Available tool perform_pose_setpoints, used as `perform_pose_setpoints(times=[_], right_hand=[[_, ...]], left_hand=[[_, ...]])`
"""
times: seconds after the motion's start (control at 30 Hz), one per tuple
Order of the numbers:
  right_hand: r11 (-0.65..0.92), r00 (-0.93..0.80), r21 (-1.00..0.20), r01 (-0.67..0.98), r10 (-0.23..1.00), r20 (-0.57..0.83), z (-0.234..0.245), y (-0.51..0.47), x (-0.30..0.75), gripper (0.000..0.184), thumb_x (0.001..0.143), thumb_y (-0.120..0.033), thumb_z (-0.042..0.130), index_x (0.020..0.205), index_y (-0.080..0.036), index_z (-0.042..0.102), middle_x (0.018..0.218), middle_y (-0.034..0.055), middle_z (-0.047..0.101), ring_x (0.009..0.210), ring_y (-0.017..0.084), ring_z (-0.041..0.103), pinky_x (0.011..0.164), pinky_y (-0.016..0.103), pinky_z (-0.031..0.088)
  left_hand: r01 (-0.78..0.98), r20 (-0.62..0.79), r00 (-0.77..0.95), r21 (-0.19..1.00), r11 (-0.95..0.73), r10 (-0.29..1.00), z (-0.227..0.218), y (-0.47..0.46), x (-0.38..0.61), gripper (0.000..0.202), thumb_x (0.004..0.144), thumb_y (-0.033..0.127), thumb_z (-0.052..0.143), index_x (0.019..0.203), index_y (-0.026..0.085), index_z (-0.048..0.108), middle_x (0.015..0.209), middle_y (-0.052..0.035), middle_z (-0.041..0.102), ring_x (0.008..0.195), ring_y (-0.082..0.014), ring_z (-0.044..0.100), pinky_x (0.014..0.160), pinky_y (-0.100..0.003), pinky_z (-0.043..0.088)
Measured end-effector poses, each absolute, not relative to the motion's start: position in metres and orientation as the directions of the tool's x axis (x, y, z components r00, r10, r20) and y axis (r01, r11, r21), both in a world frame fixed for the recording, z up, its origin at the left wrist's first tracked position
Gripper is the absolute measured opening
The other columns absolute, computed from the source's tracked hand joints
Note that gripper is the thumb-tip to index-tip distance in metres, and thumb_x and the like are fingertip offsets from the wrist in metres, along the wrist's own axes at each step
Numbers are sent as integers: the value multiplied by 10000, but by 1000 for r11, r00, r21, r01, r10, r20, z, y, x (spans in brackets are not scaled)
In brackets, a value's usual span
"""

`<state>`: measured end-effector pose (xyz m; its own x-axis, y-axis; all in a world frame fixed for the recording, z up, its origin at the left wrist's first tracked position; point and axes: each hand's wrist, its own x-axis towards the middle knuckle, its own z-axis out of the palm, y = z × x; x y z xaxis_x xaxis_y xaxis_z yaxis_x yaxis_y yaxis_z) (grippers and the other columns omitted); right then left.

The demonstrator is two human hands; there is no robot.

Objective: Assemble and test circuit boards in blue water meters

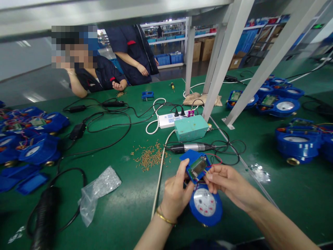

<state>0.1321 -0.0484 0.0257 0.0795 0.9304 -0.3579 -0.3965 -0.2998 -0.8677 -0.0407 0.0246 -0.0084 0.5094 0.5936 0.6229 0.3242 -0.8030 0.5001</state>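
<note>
A blue water meter [206,205] with a round white dial lies on the green bench in front of me. Above the dial a green circuit board [198,167] with a small display sits in a blue plastic housing [191,156]. My left hand [177,189] grips the housing from its left side, index finger along the edge. On the other side my right hand [221,178] has its fingertips pinched on thin wires [205,171] at the board's edge. The wire ends are partly hidden by the fingers.
An electric screwdriver [192,148] lies behind the meter, near a teal box [191,127] and a power strip [169,119]. Left are loose screws [151,157] and a plastic bag [100,189]. Further meters [298,139] stand right. Two people are across the bench.
</note>
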Motion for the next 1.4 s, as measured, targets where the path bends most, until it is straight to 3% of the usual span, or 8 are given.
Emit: perform_pose_setpoints(times=[0.23, 0.6, 0.83, 0.97, 1.4], right_hand=[[-281, 162, -896, -343, 922, -351, 24, -51, 128, 401, 687, -485, 859, 712, -142, 653, 607, 40, 672, 545, 122, 609, 561, 228, 499], [-309, 157, -823, -476, 891, -425, 25, -51, 128, 378, 649, -446, 895, 716, -132, 696, 718, 59, 717, 611, 120, 668, 589, 186, 537], [-317, 194, -871, -375, 892, -408, 28, -49, 125, 452, 600, -517, 901, 702, -145, 666, 677, 67, 719, 598, 150, 685, 588, 232, 570], [-322, 221, -896, -306, 891, -395, 26, -48, 126, 487, 580, -555, 894, 682, -147, 650, 664, 76, 720, 607, 172, 696, 617, 267, 587], [-287, 196, -886, -363, 906, -374, 25, -51, 128, 409, 652, -526, 871, 721, -148, 730, 746, 85, 736, 663, 164, 695, 636, 252, 579]], left_hand=[[355, 605, 534, 475, -805, 591, -10, 24, -43, 464, 973, 260, 536, 1406, 149, 411, 958, -58, 779, 674, -111, 734, 692, -162, 584], [334, 617, 521, 489, -806, 590, -6, 23, -40, 507, 956, 225, 567, 1429, 182, 391, 1128, -89, 750, 691, -107, 740, 708, -162, 591], [264, 545, 478, 659, -705, 689, -6, 22, -40, 555, 901, 213, 641, 1408, 207, 417, 897, -7, 772, 680, -111, 736, 722, -170, 609], [205, 517, 458, 731, -651, 723, -7, 21, -39, 581, 877, 192, 666, 1406, 206, 427, 889, 12, 771, 685, -103, 736, 721, -164, 617], [231, 483, 472, 740, -632, 737, -8, 19, -40, 556, 897, 234, 650, 1404, 210, 424, 867, 7, 772, 692, -122, 747, 711, -194, 634]])
